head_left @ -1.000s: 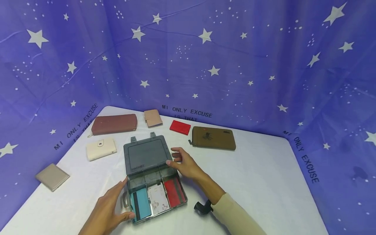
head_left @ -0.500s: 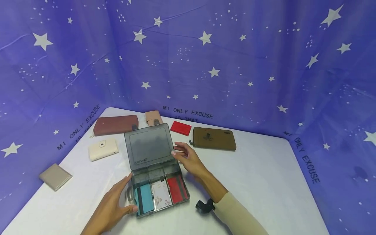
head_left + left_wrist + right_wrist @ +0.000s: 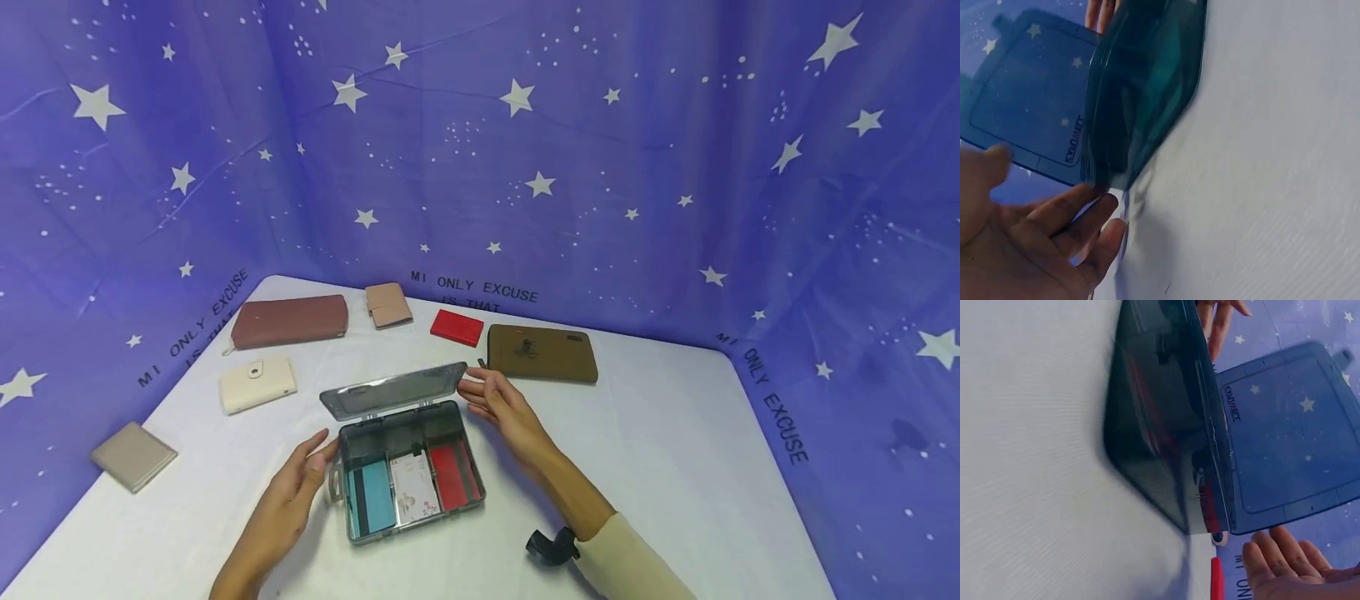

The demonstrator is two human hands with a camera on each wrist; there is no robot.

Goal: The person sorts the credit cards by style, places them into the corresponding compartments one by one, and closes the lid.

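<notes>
A transparent grey plastic case [image 3: 420, 523] with a side handle lies on the white table, its hinged lid [image 3: 397, 390] raised and seen almost edge-on in the head view. Three cards lie in its compartments: a blue card [image 3: 381, 492] with a dark stripe, a pale printed card [image 3: 412, 490] and a red card [image 3: 445, 477]. My left hand [image 3: 288, 492] touches the case's back left corner with extended fingers, its thumb off the wall. At the lid's right edge, the fingertips of my right hand [image 3: 513, 417] rest close against it, fingers nearly straight.
Behind the case lie a reddish-brown zip wallet [image 3: 289, 322], a pink wallet [image 3: 388, 305], a red card holder [image 3: 457, 327] and an olive zip wallet [image 3: 555, 354]. A cream wallet [image 3: 258, 387] and a taupe wallet [image 3: 135, 457] are on the left. A starry curtain [image 3: 480, 150] borders the table.
The lid has swung up from lying back, my right hand moving along with it. My left thumb has left the case's front left corner, and that hand has shifted back along the side.
</notes>
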